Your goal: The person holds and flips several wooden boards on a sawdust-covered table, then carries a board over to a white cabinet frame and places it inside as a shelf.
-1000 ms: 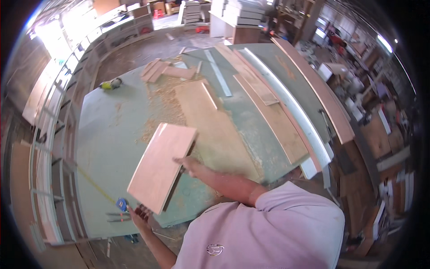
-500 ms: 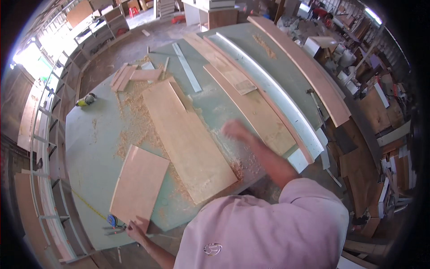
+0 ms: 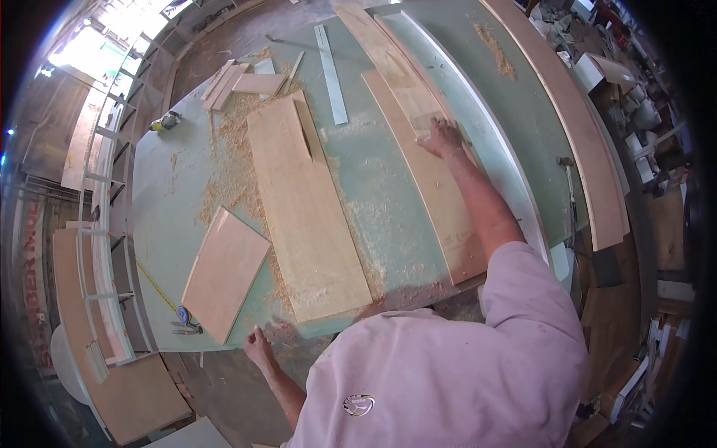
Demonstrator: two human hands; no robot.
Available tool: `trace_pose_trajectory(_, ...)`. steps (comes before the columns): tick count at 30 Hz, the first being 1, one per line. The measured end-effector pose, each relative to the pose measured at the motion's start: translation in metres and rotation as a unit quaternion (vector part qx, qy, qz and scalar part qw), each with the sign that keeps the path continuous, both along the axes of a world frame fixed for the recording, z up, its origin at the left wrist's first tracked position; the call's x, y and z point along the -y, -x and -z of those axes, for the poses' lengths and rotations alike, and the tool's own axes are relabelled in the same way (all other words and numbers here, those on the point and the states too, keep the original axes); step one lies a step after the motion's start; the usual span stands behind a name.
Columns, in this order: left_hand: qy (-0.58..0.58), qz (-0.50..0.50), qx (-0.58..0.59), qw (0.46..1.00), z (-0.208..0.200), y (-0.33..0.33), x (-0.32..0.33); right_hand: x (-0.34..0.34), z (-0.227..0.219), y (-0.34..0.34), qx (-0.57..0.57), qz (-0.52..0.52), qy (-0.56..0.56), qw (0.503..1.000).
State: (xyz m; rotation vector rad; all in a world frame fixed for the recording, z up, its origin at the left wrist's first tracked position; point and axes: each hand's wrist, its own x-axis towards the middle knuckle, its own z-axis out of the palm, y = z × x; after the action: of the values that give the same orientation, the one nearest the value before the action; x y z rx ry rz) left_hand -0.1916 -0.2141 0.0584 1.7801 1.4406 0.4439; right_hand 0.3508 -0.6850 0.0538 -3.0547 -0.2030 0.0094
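My right hand [image 3: 442,140] reaches out to the right and rests on the near end of a narrow plywood board [image 3: 409,88], fingers spread over it. That board lies partly on a wider wooden board [image 3: 441,205]. Low at the table's front edge is my left hand [image 3: 258,347], empty, its fingers loosely bent and apart. The nearest thing to it is a pinkish wooden panel [image 3: 226,275], a short way off. Between my hands a long pale plywood board [image 3: 314,224] lies among wood shavings, a thin strip [image 3: 302,131] on its far end.
A tape measure [image 3: 184,315] and pliers [image 3: 187,328] lie at the table's front left. Farther off are a yellow-green power tool [image 3: 166,121] and small wood pieces [image 3: 224,84]. A long white strip [image 3: 478,104], a hammer [image 3: 569,175] and a long board [image 3: 575,127] lie right.
My right hand has moved from above the tabletop rightward onto the narrow board. My left hand has come off the pinkish panel's near corner. The view has shifted.
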Motion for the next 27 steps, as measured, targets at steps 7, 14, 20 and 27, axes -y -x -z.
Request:
trace_pose_trajectory(7, 0.000, -0.007, -0.027, 1.000, -0.001, -0.014, 0.011, 0.038, -0.006, -0.012, 0.139, -0.020, -0.095, 0.986)
trace_pose_trajectory(14, -0.041, 0.230, 0.037, 0.972, -0.020, -0.112, 0.066, 0.127, -0.022, 0.144, 0.150, 0.012, -0.064, 0.987)
trace_pose_trajectory(20, 0.009, 0.422, 0.099, 0.901, -0.043, -0.160, 0.142, 0.145, -0.048, 0.318, 0.087, 0.061, -0.061, 0.992)
trace_pose_trajectory(27, 0.019, 0.535, 0.092, 0.839, -0.041, -0.172, 0.180, 0.169, -0.048, 0.373, 0.045, 0.205, -0.124, 0.970)
